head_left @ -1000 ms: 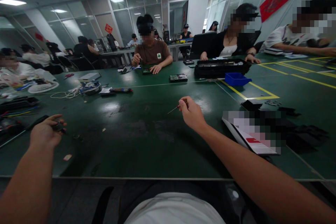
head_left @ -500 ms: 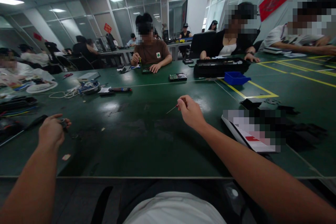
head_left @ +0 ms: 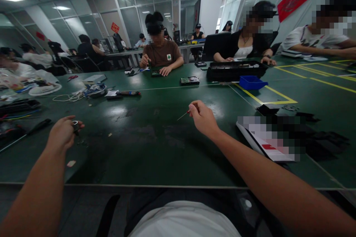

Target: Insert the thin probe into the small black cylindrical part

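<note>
My right hand (head_left: pixel 205 119), closed over the middle of the green table (head_left: pixel 155 170), grips a small screwdriver (head_left: pixel 182 115). Its thin shaft points left and down; most of the handle is hidden in my fingers. At the left, my left hand (head_left: pixel 61 132) pinches a small round metal part (head_left: pixel 75 126), too small and blurred to name. Just below that part is a small cluster of bits (head_left: pixel 82 143) that I cannot make out clearly. A long black-handled screwdriver (head_left: pixel 41 126) lies to the left of this hand.
A hard drive (head_left: pixel 189 80) lies farther back. Behind the blue tray (head_left: pixel 252 82) is a long black casing (head_left: pixel 236 71). A white device (head_left: pixel 249 137) lies at the right, partly pixelated. Cables (head_left: pixel 93 90) are bundled back left. Co-workers sit across the table.
My left hand has moved a little to the right and up, bringing the round metal part with it. My right hand and its screwdriver have stayed almost still.
</note>
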### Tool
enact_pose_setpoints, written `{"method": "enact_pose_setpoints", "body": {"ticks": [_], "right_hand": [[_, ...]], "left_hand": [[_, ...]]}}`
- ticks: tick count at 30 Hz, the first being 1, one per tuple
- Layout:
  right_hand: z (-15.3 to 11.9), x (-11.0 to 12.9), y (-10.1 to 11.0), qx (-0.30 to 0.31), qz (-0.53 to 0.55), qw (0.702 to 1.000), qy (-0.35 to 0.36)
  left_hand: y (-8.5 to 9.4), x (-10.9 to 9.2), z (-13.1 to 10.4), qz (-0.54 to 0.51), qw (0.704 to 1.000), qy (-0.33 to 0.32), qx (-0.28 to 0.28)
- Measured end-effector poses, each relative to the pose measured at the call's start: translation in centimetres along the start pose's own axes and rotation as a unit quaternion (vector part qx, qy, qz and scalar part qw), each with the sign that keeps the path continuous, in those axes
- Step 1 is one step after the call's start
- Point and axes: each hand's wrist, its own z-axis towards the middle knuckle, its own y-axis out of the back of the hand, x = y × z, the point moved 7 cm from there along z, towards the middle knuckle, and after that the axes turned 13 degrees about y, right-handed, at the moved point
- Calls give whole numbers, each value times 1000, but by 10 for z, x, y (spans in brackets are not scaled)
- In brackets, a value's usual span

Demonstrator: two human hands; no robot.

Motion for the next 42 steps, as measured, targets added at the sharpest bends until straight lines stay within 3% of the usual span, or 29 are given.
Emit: {"method": "enact_pose_setpoints", "body": {"ticks": [3,10,18,22,25,27,30,34,42], "right_hand": [[0,2,0,3,0,1000,4],[0,4,1,3,-8,1000,-3],[-1,0,3,-5,0,1000,-11],[-2,-2,2,1,9,1000,-29],[-2,0,2,13,-1,999,-32],[-2,2,3,9,-4,999,-31],[-2,4,8,-21,13,999,-27],[-2,4,14,-79,86,993,-17],[-1,-1,8,-73,116,990,-19]], "left_hand": [[-17,0,-7,-50,994,61,71],[-69,-42,-48,-107,980,9,169],[-150,-97,-134,-170,921,-43,349],[-196,-104,-196,-62,895,-86,433],[-225,-97,-231,76,891,-185,408],[-240,-89,-243,111,885,-239,382],[-252,-77,-248,115,872,-291,377],[-250,-68,-248,99,839,-349,406],[-244,-70,-245,89,849,-340,395]]}}
